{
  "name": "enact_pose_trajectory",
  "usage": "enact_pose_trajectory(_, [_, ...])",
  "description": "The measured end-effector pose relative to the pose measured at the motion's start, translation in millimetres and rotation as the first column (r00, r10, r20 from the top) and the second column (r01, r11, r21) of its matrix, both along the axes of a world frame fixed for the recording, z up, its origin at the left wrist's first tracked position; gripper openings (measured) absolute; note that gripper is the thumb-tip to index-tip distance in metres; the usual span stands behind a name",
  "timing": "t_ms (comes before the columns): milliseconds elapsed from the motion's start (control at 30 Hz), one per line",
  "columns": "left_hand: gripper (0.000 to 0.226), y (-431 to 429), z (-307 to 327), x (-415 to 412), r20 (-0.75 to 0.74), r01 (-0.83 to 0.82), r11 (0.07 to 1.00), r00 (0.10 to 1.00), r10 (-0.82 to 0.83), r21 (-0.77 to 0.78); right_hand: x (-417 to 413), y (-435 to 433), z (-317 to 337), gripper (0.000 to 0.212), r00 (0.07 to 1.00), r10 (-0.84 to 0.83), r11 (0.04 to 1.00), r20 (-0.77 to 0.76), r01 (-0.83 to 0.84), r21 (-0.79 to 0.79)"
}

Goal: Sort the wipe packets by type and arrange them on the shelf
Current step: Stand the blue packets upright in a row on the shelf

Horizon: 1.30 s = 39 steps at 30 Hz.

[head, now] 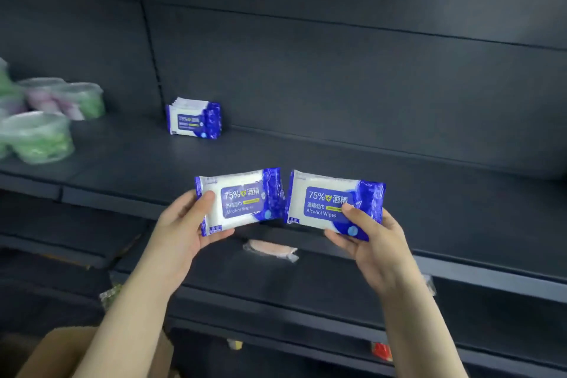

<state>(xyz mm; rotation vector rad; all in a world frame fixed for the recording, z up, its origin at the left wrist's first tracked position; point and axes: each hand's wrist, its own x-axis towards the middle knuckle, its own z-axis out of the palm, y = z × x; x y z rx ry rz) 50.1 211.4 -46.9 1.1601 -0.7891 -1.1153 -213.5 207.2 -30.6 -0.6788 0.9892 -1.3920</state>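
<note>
Head view shows us our left hand point(184, 224) and right hand point(368, 239) each pinching an alcohol wipe packet point(242, 201) point(333, 202) above the near shelf point(429, 199), a stack of matching packets point(194, 118) standing far left, blurred tubs point(40, 135) cut off at the left edge.

Tubs point(40, 120) at left are blurring and running off the edge. Box point(61, 350) is being cut off below. Lower-shelf packet point(271, 250) is reading indistinct.
</note>
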Motion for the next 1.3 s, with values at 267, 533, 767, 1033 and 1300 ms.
enact_pose_trajectory(267, [0.02, -80, 1, 64, 0.118, -0.1, 0.995, 0.988, 0.102, -0.03, 62, -101, -16, 0.017, 0.993, 0.108, 0.994, -0.054, -0.108, 0.007])
enact_pose_trajectory(533, [0.022, -200, -22, 153, 0.215, -0.086, 0.996, 0.972, 0.09, -0.029, 153, -193, -37, 0.012, 0.983, -0.002, 1.0, -0.184, 0.001, -0.005])
enact_pose_trajectory(767, [0.012, -280, -33, 204, 0.34, -0.023, 0.998, 0.94, 0.044, -0.066, 208, -239, -51, 0.022, 0.982, -0.02, 0.999, -0.189, 0.012, -0.046])
enact_pose_trajectory(1033, [0.014, -332, -39, 239, 0.458, -0.016, 0.991, 0.886, 0.076, -0.135, 248, -271, -58, 0.019, 0.929, -0.023, 0.997, -0.371, -0.008, -0.081])
enact_pose_trajectory(1300, [0.012, -342, -37, 246, 0.343, -0.018, 0.987, 0.936, 0.072, -0.16, 302, -293, -61, 0.022, 0.758, -0.122, 0.982, -0.64, -0.002, -0.19])
